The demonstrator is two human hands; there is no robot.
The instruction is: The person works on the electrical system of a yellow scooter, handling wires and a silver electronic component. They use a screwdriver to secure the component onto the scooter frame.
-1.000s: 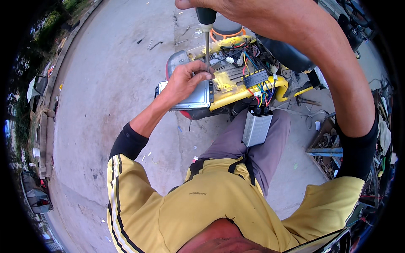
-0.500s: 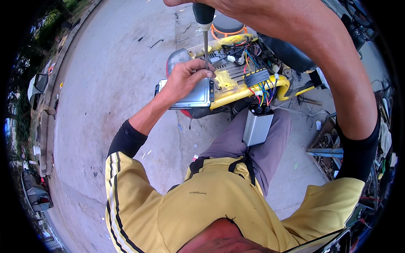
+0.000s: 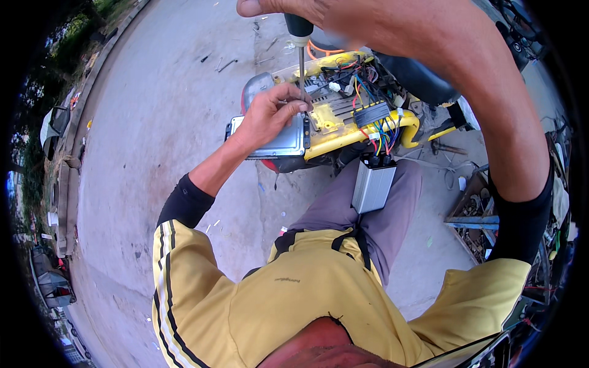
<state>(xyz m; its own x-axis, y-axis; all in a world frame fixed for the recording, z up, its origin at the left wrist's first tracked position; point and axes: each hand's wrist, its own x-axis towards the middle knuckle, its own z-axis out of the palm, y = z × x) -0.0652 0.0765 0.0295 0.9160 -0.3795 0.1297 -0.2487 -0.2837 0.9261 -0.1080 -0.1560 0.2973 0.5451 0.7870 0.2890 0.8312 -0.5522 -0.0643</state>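
My right hand (image 3: 319,11) is at the top edge, its palm over the dark handle of a long screwdriver (image 3: 301,58); part of this hand is out of view. Low on the upright metal shaft, the thumb and fingers of my left hand (image 3: 270,116) are closed in a pinch. The shaft's tip, hidden by these fingers, points down at the yellow frame (image 3: 331,142) of a vehicle. Under my left hand lies a flat silver box (image 3: 283,142) at the frame's left end. A finned silver controller (image 3: 373,187) rests by my thigh, its coloured wires running up to the frame.
A small black finned module (image 3: 372,113) sits among loose wires (image 3: 362,80) on the frame. Several tools, one a wrench (image 3: 227,65), lie on the pavement beyond. A hammer (image 3: 448,148) lies at right, near a metal bin (image 3: 472,221) of parts. An orange-legged stool (image 3: 319,49) stands behind.
My right hand and the screwdriver handle have shifted slightly down and right. My left hand keeps its pinch on the shaft, almost in the same place.
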